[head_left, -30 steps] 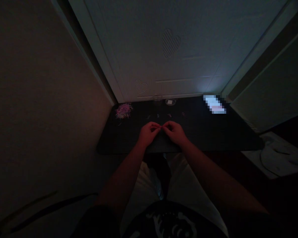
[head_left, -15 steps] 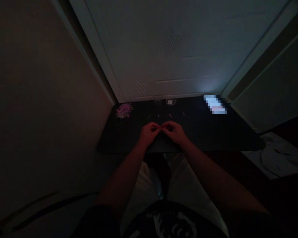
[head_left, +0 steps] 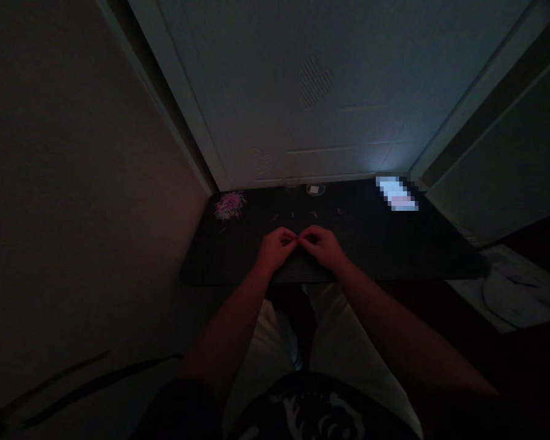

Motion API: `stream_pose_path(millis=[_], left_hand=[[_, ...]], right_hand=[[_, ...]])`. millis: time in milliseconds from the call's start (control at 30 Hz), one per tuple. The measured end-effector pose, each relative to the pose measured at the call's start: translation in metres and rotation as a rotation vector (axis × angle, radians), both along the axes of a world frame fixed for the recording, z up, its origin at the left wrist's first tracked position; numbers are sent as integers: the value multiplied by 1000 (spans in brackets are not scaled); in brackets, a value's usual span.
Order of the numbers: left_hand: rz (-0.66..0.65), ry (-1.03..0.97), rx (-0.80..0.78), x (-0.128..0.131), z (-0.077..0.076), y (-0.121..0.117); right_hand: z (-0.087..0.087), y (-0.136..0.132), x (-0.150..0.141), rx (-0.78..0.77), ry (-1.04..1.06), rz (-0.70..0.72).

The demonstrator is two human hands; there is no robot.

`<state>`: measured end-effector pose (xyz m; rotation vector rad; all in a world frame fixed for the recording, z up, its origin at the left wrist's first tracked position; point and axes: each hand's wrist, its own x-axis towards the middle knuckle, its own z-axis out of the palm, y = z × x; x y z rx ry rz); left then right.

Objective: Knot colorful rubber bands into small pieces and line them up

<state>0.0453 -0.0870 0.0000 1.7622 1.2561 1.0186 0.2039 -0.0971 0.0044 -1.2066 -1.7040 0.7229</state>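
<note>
The widest free passage over the worktop [head_left: 403,247] lies right of the right hand [head_left: 321,246], running from the near edge up to the lit phone [head_left: 396,194] at the far right. Left of the left hand [head_left: 274,249], bare surface reaches toward the side wall [head_left: 96,183]; a pink-purple heap of thin pieces [head_left: 229,205] blocks the far corner, one stray piece [head_left: 222,230] just before it. The hands, fingertips together, bar the near middle. Beyond them four small, low bits [head_left: 314,214] stand apart, with gaps between. Behind, a clear container [head_left: 291,183] and round dish [head_left: 315,190] sit near the heart-patterned door [head_left: 256,91], which bounds the far side.
</note>
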Motion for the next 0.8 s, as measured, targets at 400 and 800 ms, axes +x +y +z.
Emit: stream_pose_path(millis=[400, 800], left_hand=[[-27, 36, 61, -1, 7, -5], [-27, 63, 56, -1, 6, -3]], right_hand=[[-2, 2, 1, -25, 46, -15], [-7, 5, 2, -53, 84, -11]])
